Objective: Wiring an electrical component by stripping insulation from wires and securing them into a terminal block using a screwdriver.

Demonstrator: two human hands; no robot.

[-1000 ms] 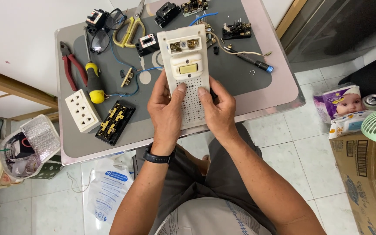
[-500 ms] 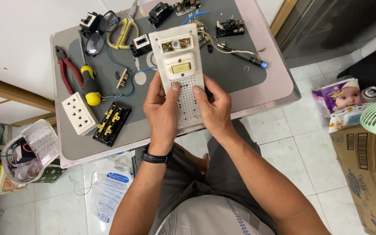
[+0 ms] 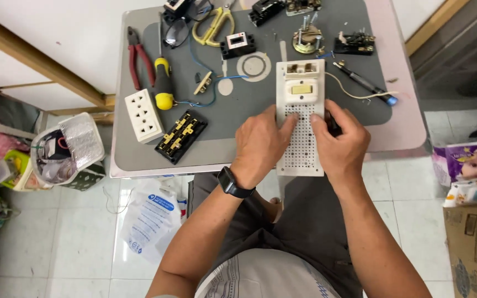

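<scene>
Two bare forearms are seen from above, with no sleeves reaching the wrists. A black smartwatch with a dark band is worn on the left wrist, just behind the left hand. No ring or watch is seen on the right hand. Dark grey shorts are worn, and a light, finely striped shirt is seen at the bottom edge.

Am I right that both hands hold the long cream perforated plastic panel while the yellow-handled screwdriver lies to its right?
Not quite. In the head view the yellow-handled screwdriver lies left of the long cream perforated plastic panel, beside red pliers. Left hand and right hand do hold it.
</scene>
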